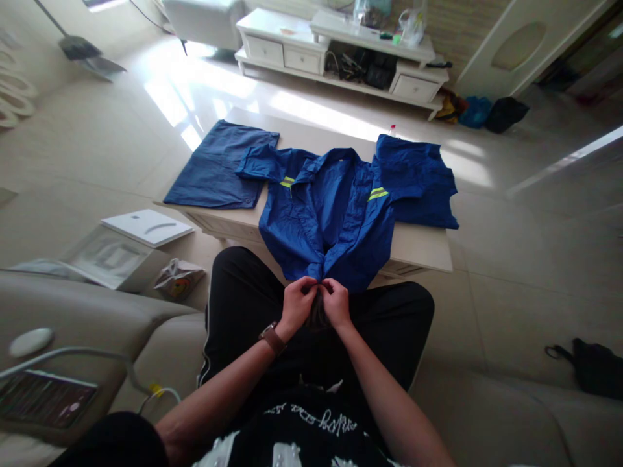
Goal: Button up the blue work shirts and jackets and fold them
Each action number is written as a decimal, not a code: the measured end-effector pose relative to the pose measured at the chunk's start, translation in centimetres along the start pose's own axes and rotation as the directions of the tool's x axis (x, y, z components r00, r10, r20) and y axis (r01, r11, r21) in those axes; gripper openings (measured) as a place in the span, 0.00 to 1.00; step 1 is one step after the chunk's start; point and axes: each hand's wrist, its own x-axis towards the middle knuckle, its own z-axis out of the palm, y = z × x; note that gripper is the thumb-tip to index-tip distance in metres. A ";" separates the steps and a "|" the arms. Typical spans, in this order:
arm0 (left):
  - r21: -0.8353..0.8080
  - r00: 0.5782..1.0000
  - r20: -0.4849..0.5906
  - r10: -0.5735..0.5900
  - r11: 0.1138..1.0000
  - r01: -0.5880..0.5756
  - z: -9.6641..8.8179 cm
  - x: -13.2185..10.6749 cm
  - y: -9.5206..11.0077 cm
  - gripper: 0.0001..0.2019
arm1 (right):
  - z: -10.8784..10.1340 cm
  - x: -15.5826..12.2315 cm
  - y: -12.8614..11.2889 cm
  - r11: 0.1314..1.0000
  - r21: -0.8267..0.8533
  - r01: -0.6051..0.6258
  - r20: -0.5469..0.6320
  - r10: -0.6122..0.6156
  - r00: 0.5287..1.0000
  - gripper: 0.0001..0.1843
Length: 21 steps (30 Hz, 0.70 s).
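A blue work jacket (331, 214) with yellow-green reflective stripes lies open on a low beige table (418, 250), its hem hanging over the near edge toward my lap. My left hand (296, 301) and my right hand (335, 299) meet at the bottom of the jacket's front opening, each pinching one side of the hem. A brown watch is on my left wrist. I sit on a sofa in black trousers.
Blue trousers (219, 168) lie on the table's left, another blue garment (418, 178) on its right. A white box (146, 227) and a bag sit on the floor to the left. A white TV cabinet (341, 55) stands at the back. A black item (594, 366) rests on the sofa at right.
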 end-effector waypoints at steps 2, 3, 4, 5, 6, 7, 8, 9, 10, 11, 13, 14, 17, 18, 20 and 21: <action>-0.027 1.000 0.003 -0.024 0.999 0.024 0.1 0.0 -0.1 0.03 | 0.0 -0.1 -0.1 0.999 -0.025 0.025 -0.004 -0.025 1.000 0.09; -0.037 1.000 -0.003 -0.029 0.999 0.029 0.2 0.0 -0.2 0.03 | -0.1 -0.1 -0.2 0.999 -0.035 0.033 -0.009 -0.033 0.999 0.09; -0.048 0.999 -0.005 -0.033 0.998 0.033 0.2 0.0 -0.2 0.03 | -0.1 -0.1 -0.4 0.999 -0.041 0.035 -0.017 -0.036 0.999 0.09; -0.069 0.999 0.003 -0.044 0.997 0.044 0.2 0.0 -0.2 0.03 | -0.2 0.0 -0.5 0.999 -0.041 0.033 -0.028 -0.034 0.999 0.09; -0.102 0.998 0.029 -0.062 0.993 0.065 0.2 0.0 -0.2 0.04 | -0.2 0.0 -0.6 0.999 -0.033 0.029 -0.033 -0.030 0.999 0.09; -0.145 0.995 0.065 -0.080 0.985 0.089 0.3 0.0 -0.3 0.06 | -0.3 0.1 -0.7 1.000 -0.017 0.025 -0.030 -0.025 0.999 0.10; -0.191 0.990 0.104 -0.093 0.975 0.111 0.3 0.0 -0.3 0.08 | -0.4 0.2 -0.8 1.000 0.001 0.023 -0.016 -0.023 1.000 0.10; -0.230 0.986 0.134 -0.099 0.965 0.128 0.3 0.0 -0.4 0.09 | -0.4 0.3 -0.9 1.000 0.015 0.024 0.005 -0.025 1.000 0.10; -0.254 0.983 0.152 -0.103 0.957 0.139 0.3 0.0 -0.4 0.10 | -0.5 0.4 -1.0 0.999 0.022 0.029 0.028 -0.030 0.999 0.11; -0.260 0.983 0.149 -0.105 0.955 0.142 0.4 0.1 -0.5 0.11 | -0.6 0.5 -1.1 0.999 0.023 0.035 0.048 -0.036 0.998 0.11; -0.220 0.990 0.099 -0.104 0.968 0.123 0.3 0.2 -0.6 0.10 | -0.6 0.6 -1.3 0.999 0.014 0.037 0.064 -0.038 0.997 0.11; -0.183 0.993 0.068 -0.092 0.978 0.103 0.3 0.3 -0.6 0.10 | -0.6 0.7 -1.3 0.999 0.013 0.030 0.059 -0.031 0.998 0.11; -0.093 1.000 -0.016 -0.015 0.996 0.014 0.0 0.7 -0.6 0.09 | -0.4 0.6 -1.3 0.999 0.035 -0.005 0.031 0.004 1.000 0.12; -0.091 1.000 -0.017 -0.002 0.996 0.000 -0.2 0.8 -0.6 0.09 | -0.4 0.6 -1.2 0.999 0.042 -0.013 0.026 0.012 1.000 0.12; -0.141 0.999 0.028 -0.028 0.990 0.032 -0.5 1.1 -0.8 0.08 | -0.4 0.6 -1.1 0.998 0.056 -0.022 0.036 0.020 0.999 0.12; -0.172 0.996 0.065 -0.053 0.983 0.063 -0.6 1.3 -0.9 0.08 | -0.5 0.6 -1.0 0.998 0.060 -0.024 0.050 0.021 0.999 0.12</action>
